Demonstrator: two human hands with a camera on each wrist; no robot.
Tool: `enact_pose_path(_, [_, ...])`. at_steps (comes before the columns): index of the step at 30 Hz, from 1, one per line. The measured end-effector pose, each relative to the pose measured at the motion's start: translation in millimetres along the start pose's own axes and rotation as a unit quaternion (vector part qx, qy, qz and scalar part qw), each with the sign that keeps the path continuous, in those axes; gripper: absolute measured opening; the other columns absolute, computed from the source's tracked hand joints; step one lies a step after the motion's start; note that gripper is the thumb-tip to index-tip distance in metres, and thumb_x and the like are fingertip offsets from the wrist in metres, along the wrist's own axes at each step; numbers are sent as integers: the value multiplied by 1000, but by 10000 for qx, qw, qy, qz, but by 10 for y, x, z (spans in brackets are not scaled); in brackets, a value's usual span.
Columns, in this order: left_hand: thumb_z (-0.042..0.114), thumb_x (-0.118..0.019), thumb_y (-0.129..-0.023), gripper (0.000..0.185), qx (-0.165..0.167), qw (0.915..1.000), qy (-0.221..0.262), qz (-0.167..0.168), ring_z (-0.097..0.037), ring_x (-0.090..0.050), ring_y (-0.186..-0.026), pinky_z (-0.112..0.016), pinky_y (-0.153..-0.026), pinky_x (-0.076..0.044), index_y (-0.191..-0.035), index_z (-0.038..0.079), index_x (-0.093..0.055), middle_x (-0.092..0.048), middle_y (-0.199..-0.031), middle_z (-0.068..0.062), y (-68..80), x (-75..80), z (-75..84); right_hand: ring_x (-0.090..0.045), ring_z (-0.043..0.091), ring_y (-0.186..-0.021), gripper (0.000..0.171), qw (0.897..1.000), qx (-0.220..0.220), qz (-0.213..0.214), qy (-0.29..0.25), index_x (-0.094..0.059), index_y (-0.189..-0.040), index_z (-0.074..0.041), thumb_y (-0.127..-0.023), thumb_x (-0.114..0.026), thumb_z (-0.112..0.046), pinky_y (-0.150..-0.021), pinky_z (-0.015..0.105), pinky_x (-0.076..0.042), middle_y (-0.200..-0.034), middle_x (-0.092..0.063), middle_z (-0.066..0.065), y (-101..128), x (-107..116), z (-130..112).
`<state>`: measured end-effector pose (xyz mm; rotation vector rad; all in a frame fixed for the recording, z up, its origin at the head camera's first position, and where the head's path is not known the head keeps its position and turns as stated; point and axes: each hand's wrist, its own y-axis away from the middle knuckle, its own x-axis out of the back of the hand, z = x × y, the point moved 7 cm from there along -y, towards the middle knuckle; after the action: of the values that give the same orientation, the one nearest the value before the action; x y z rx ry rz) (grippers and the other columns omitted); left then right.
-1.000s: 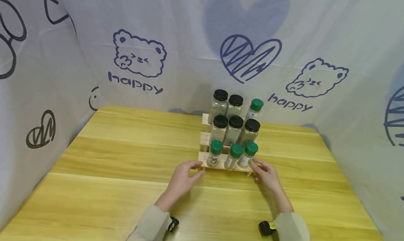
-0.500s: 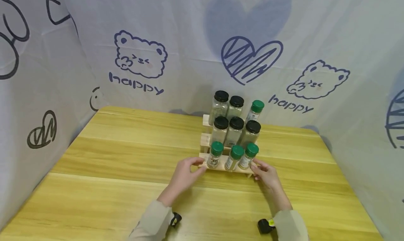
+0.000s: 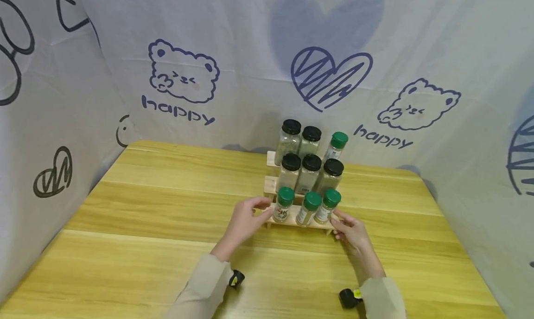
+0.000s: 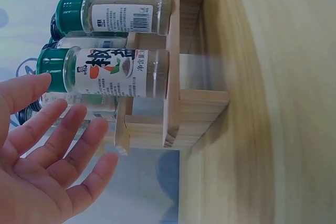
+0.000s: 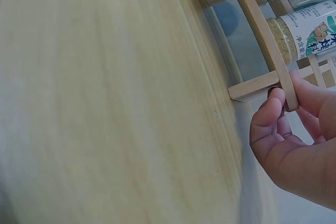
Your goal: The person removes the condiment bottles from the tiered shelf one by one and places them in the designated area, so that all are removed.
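Rack (image 3: pixel 301 221) of pale wood, three stepped tiers, stands toward the far middle of the table (image 3: pixel 167 207), jars rising row on row so each cap shows over the one in front. My right hand (image 3: pixel 349 230) pinches the rack's front rail at its right end, thumb and fingertip curled round the thin strip; the wrist view shows the rail caught between them just above the rack's foot. My left hand (image 3: pixel 244 219) is spread, fingers straight and slack, gripping nothing, just beside the rack's left end and the front-left green-capped jar (image 4: pixel 113 72); whether a fingertip touches the jar I cannot tell. Front row holds three green caps, the middle row three black caps, the back row two black caps and one green. Printed cloth (image 3: pixel 183 82) hangs close behind the rack, so little room rearward; bare tabletop lies open to the left, the right and toward me.
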<state>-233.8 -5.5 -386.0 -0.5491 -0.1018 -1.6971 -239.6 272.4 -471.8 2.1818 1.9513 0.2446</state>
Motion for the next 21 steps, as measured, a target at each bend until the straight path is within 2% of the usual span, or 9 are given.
enact_pose_path(4, [13, -65, -81, 27, -65, 9998, 143, 82, -24, -57, -91, -44, -78, -45, -105, 1, -63, -63, -100, -10, -61, -6, 33, -53, 7, -54, 33, 10000, -52, 1, -64, -56, -119, -3, -86, -56, 2, -47, 18, -45, -69, -54, 0, -2, 5, 12])
enact_pose_path(7, [15, -67, -80, 30, -63, 9997, 208, 103, -22, -56, -90, -43, -76, -45, -107, 2, -62, -63, -99, -10, -102, -19, 62, -53, 7, -54, 27, 9999, -55, -12, -143, -63, -105, -16, -86, -56, 2, -47, 17, -45, -70, -55, 0, 0, -1, 12])
enact_pose_path(11, [16, -69, -78, 36, -64, 9996, 244, 86, -23, -56, -91, -39, -73, -46, -112, 4, -60, -63, -98, -8, -153, -52, 107, -53, 7, -54, 27, 9998, -67, -17, -211, -64, -93, -23, -86, -56, 2, -47, 17, -45, -70, -55, 1, 2, -8, 18])
enact_pose_path(14, [15, -70, -77, 39, -148, 9992, 352, 106, -25, -57, -90, -38, -72, -46, -113, 4, -59, -63, -96, -8, -180, -77, 141, -53, 8, -54, 26, 9998, -97, 21, -195, -65, -95, -21, -86, -56, 2, -46, 17, -45, -70, -55, 1, 1, -6, 25])
enact_pose_path(21, [8, -71, -76, 39, -627, 9959, 606, 230, -24, -58, -86, -40, -74, -49, -113, 1, -59, -61, -99, -11, -218, -127, 230, -53, 8, -55, 26, 9998, -134, 24, -166, -65, -101, -17, -86, -56, 2, -47, 17, -45, -72, -56, 1, -2, 5, 28])
